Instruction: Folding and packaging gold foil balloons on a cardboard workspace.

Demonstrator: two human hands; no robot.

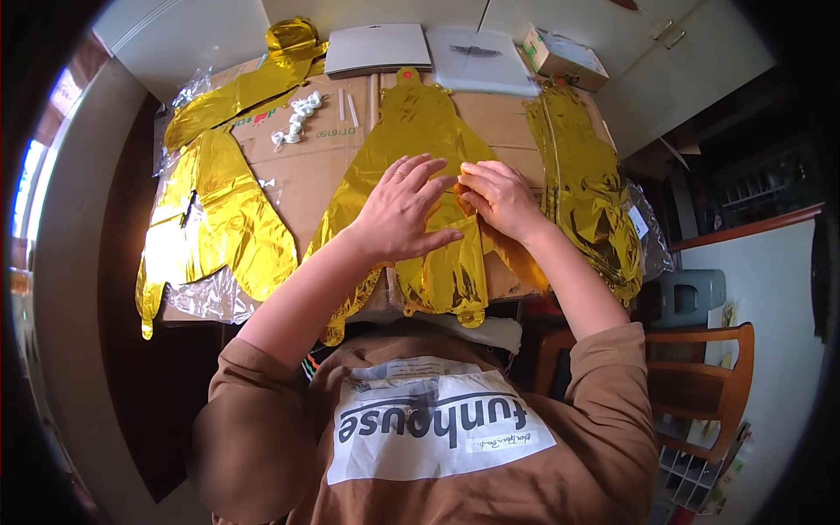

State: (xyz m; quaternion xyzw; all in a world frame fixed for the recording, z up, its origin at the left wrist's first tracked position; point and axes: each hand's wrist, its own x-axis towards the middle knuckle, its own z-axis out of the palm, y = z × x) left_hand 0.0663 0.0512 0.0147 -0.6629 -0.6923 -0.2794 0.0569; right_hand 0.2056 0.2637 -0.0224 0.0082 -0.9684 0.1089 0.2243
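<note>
A flat, uninflated gold foil balloon lies in front of me on a sheet of brown cardboard. My left hand rests palm down on its middle, fingers spread, pressing the foil flat. Just to the right, my right hand touches the same balloon with curled fingers that pinch a fold or edge of the foil. The two hands nearly meet at the fingertips.
More gold foil balloons lie at the left, far left and right. A coil of white ribbon, two white straws, grey boards, a small carton sit farther back. A wooden chair stands at lower right.
</note>
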